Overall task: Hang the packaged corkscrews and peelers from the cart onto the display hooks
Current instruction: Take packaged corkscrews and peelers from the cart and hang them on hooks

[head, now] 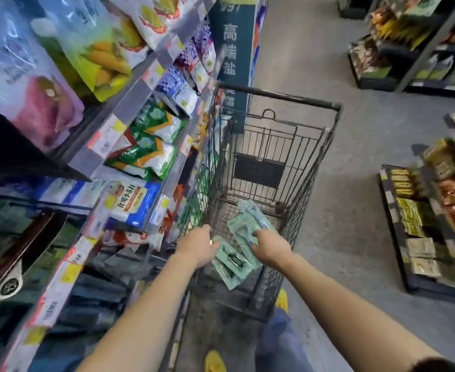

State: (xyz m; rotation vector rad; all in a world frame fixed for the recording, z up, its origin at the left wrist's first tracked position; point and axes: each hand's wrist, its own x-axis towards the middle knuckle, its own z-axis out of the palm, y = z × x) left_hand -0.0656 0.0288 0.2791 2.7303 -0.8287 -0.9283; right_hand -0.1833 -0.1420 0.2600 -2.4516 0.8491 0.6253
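- Corkscrew and peeler packs, flat mint-green card-backed blister packages (231, 260), fanned low inside the dark wire shopping cart (312, 162), near its rear end and closest to the body.
- Left hand (198, 244) at the left edge of the nearest pack, fingers curled over and mostly hidden behind the knuckles; appears to pinch the card edge, though contact cannot be confirmed.
- Right hand (269, 247) laid on a second green pack (243, 226) just beyond, fingers (257, 234) pressed down onto its face, seemingly gripping it with thumb beneath, out of sight.
- Long axes of the packs running diagonally, near-left to far-right, overlapping one another; a third pack (250, 208) farther forward, touching the cart floor, nearer the right hand.
- Open top of the cart directly above, so a straight lift looks unobstructed; wire side walls close on both sides.
- Grey shelving with bagged goods (145, 146) immediately left of the cart; no display hooks identifiable among the blurred stock.
- Wide bare concrete aisle floor (355, 183) to the right and ahead, with low product racks (419, 226) well apart.
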